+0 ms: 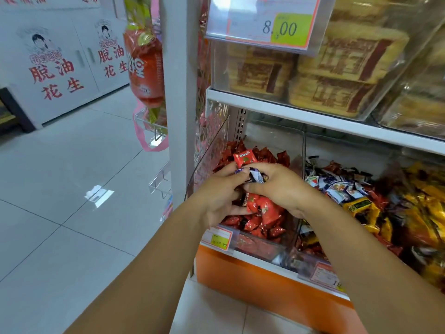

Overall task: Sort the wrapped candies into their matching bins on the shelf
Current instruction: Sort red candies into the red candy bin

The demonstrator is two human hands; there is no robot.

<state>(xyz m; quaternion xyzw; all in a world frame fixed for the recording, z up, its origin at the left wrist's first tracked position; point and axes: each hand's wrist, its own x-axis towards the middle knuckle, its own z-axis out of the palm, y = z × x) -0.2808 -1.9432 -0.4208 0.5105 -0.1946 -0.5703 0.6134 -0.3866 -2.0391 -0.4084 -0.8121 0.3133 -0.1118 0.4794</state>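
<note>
Both hands are over the clear left bin [258, 248] on the lower shelf, which is full of red wrapped candies [265, 213]. My left hand [219, 196] has its fingers curled round a handful of candies; a red one [245, 159] sticks up above the fingertips. My right hand [277, 186] pinches a purple-and-white wrapped candy [255, 176] between thumb and fingers, right against the left hand's fingertips. The bin to the right [313, 261] holds a mixed pile of blue-white, red and dark candies [337, 186].
Yellow and gold wrapped candies [423, 213] fill the far right. The upper shelf [313, 114] carries clear boxes of yellow packets [337, 68] behind an 8.00 price tag [272, 22]. A white post [179, 92] and tiled floor [72, 213] lie left.
</note>
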